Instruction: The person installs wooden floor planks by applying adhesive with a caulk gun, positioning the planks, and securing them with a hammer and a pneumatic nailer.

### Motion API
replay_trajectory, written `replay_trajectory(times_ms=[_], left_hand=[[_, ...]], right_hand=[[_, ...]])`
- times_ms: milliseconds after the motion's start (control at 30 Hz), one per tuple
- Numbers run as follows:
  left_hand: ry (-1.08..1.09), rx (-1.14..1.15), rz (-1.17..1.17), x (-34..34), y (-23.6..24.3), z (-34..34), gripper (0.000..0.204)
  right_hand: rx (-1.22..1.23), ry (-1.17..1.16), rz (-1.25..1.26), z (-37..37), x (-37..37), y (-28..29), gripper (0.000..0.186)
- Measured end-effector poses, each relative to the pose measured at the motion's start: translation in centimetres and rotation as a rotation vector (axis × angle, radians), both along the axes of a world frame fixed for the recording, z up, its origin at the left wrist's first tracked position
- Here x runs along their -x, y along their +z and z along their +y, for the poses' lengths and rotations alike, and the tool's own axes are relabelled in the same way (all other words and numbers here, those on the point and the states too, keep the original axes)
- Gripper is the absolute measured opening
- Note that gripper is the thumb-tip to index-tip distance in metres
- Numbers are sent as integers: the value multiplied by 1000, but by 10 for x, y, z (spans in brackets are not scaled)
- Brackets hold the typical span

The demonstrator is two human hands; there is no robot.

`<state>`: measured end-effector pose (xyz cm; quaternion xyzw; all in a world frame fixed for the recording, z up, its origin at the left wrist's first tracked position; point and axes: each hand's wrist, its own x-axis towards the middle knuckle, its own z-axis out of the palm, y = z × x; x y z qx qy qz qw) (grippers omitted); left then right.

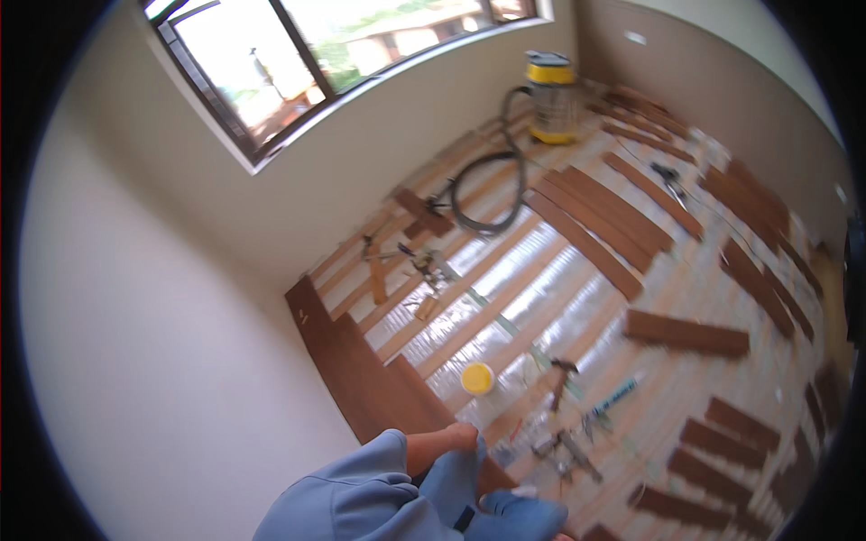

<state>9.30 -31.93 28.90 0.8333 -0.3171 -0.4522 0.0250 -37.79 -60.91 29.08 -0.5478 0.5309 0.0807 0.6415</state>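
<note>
My left hand (463,437) rests at my bent knee in blue trousers (451,478), beside the laid brown floorboards (379,388) along the white wall. Its fingers are blurred and mostly hidden, so I cannot tell whether they hold anything. Past it stands a pale container with a yellow lid (476,379). To the right lie a hammer (561,383), a teal tube-shaped thing (616,397) and a blurred cluster of metal tools (566,453). Only a sliver of skin shows at the lower edge by my other knee, and my right hand cannot be made out.
Wooden battens (487,334) cross the floor over silvery foil. Loose brown planks (600,216) lie in groups at the far side and right. A yellow-and-black vacuum cleaner (551,99) with a coiled hose (487,225) stands in the far corner. More tools (424,266) lie below the window.
</note>
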Motion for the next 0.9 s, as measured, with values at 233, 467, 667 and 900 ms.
replay_trajectory(times_ms=[233,467,667,900], left_hand=[[-429,365,6,50,221,-46,24],[1,938,197,83,539,-219,19],[-593,1806,-76,43,834,-235,34],[-1154,2101,44,84,893,-279,33]], right_hand=[[153,224,-28,92,35,199,19],[142,-388,63,3,141,309,16],[252,-971,58,36,158,364,19],[127,-755,89,202,196,316,21]])
